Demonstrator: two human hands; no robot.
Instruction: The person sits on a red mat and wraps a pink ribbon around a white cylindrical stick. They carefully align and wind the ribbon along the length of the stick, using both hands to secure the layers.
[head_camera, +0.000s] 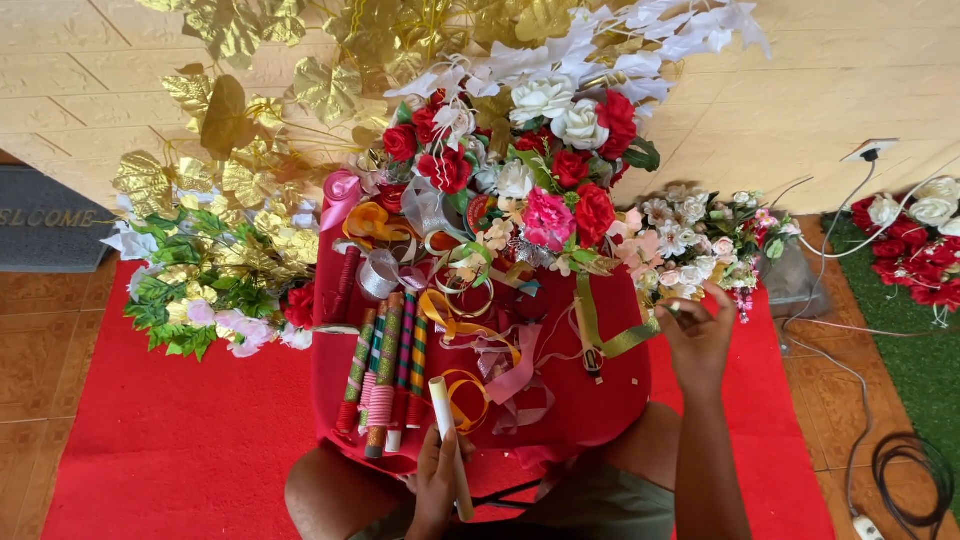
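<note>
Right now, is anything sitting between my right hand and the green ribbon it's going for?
Nothing visible does. The right hand is already at the green ribbon, fingertips pinching its upper end, and the strip trails down-left across the red tray. The left hand separately grips a cream stick.

red cloth (600, 400) showing under striped red-green rolls (385, 375), olive ribbon (625, 342) trailing, cream tube (447, 430) lying, gold leaves (225, 115) gleaming, red and white flowers (520, 150) showing

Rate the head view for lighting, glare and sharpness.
Head view: even, soft light with faint shadows; mild sheen on the gold leaves; white flowers near overexposed; the left hand and right hand are sharp; slight wide-angle bending at the edges.
</note>
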